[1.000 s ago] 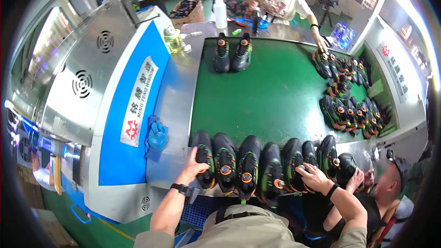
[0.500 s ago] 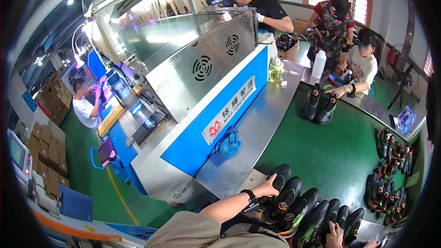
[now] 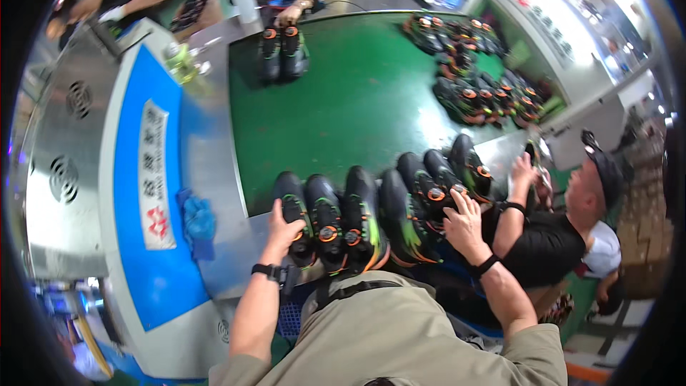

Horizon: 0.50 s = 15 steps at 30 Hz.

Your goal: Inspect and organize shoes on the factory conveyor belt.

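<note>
A row of several black shoes with orange dials and green accents [image 3: 371, 214] stands at the near edge of a green conveyor belt [image 3: 357, 100]. My left hand [image 3: 282, 229] grips the heel of the leftmost shoe [image 3: 293, 207]. My right hand [image 3: 463, 221] lies on the shoes at the right end of the row [image 3: 436, 186], fingers spread over them. A watch sits on my left wrist and a band on my right.
A person in a black cap and shirt [image 3: 564, 229] beside me on the right also reaches to the row. Across the belt a person's hand holds a pair of shoes [image 3: 282, 53]. Many more shoes [image 3: 479, 78] pile at the right. A blue and steel machine [image 3: 136, 171] with a blue cloth [image 3: 199, 218] stands left.
The view swung back from the left, toward the machine, to look down at the belt. Both hands stay on the row of shoes.
</note>
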Available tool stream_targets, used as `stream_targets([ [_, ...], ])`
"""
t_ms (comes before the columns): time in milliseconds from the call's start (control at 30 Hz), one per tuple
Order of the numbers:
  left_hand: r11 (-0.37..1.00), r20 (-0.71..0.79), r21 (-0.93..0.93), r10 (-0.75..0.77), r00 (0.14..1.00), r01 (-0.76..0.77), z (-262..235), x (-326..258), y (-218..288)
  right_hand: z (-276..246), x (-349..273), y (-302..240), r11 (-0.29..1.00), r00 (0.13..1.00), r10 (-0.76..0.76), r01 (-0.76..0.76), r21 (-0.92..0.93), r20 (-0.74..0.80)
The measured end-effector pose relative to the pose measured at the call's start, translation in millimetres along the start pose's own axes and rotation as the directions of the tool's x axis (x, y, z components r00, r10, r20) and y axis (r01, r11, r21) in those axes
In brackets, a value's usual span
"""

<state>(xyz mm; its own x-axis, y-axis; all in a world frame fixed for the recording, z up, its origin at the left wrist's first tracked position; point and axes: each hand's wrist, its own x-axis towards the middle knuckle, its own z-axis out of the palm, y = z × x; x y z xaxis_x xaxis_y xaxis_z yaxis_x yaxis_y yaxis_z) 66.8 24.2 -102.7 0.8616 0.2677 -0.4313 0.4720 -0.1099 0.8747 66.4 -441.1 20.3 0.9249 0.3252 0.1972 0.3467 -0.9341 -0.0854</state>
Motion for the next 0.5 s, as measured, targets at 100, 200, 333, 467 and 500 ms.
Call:
stream_targets([
  [100,0.998,0.019,0.047,-0.03,0.999,0.029,14,-4,14,16,-26,-3,0.911,0.916,0.399,-0.401,0.099,0.042],
  [200,0.999,0.032,0.036,-0.021,0.999,0.019,15,-11,13,33,-26,-9,0.84,0.84,0.54,-0.541,0.027,0.05],
  [333,0.993,0.055,0.007,-0.114,0.992,0.114,9,-8,0,46,-20,-2,0.765,0.763,0.639,-0.643,0.019,0.094],
  [467,0.987,0.111,-0.065,-0.141,0.984,0.149,6,-14,13,22,-32,-20,0.838,0.834,0.544,-0.536,0.103,-0.089],
  [500,0.986,0.103,-0.061,-0.147,0.984,0.154,8,-15,17,11,-38,-30,0.866,0.85,0.495,-0.464,0.186,-0.18],
])
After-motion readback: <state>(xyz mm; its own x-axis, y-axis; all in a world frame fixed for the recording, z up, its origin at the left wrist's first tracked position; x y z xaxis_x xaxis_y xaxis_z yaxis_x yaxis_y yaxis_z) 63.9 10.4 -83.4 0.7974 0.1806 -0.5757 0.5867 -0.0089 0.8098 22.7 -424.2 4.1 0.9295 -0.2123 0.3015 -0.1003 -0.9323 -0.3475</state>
